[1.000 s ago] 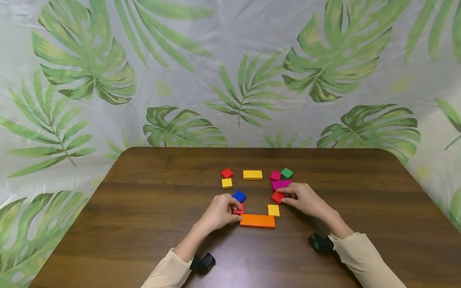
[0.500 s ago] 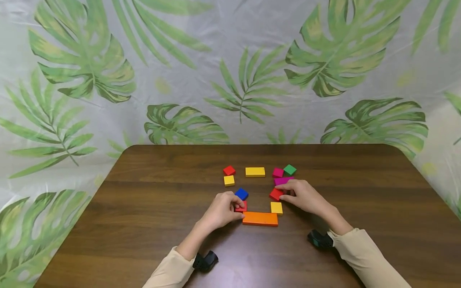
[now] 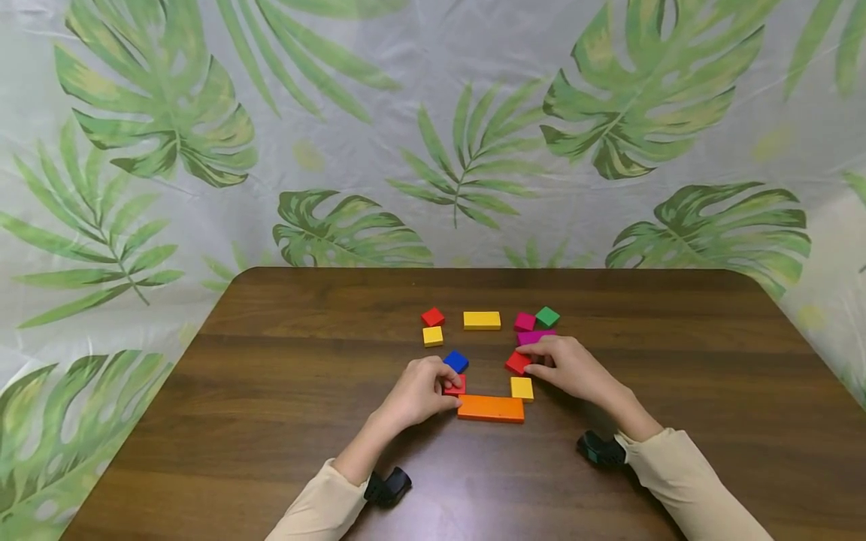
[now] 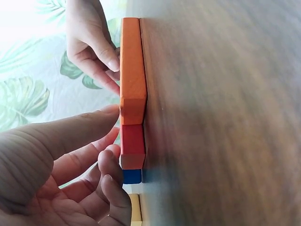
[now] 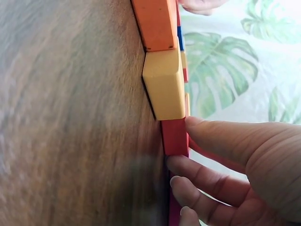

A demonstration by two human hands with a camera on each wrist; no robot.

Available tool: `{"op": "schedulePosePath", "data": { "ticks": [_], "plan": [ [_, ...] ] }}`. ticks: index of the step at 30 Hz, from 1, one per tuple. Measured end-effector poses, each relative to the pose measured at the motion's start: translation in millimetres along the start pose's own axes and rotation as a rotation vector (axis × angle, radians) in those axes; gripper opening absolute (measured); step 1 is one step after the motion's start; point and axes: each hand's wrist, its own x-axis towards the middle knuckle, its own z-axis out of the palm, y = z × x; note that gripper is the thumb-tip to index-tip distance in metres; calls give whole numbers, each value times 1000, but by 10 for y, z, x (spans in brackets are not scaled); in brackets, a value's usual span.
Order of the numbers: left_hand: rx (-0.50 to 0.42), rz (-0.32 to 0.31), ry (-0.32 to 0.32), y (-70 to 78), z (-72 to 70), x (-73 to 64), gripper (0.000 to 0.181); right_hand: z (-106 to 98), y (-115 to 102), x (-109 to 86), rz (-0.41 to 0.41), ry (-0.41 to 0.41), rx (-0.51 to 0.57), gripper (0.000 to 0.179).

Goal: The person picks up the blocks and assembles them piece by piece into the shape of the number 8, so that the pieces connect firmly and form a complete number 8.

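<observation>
At 10 o'clock off the orange bar (image 3: 490, 408), left grip (image 3: 421, 392) is pinching a red block (image 3: 459, 389), thumb right by the bar's end. Up at 1 o'clock, right grip (image 3: 571, 366) has a second red block (image 3: 517, 364) pinched too.

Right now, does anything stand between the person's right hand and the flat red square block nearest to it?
Nothing visible does: the right hand has the red block at its fingertips. The magenta rectangular block lies just beyond, not between.
</observation>
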Motion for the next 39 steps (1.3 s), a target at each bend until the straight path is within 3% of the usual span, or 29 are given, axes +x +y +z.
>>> {"op": "schedulePosePath", "data": {
  "ticks": [7,17,39],
  "plan": [
    [5,4,-2,11,-5,-2,16,-6,-24,-21,-67,49,-1,31],
    [11,13,9,6,-2,2,16,-2,-34,0,36,-35,-12,34],
    [14,12,6,0,8,4,14,10,-55,-20,14,-27,-8,34]
  ]
}}
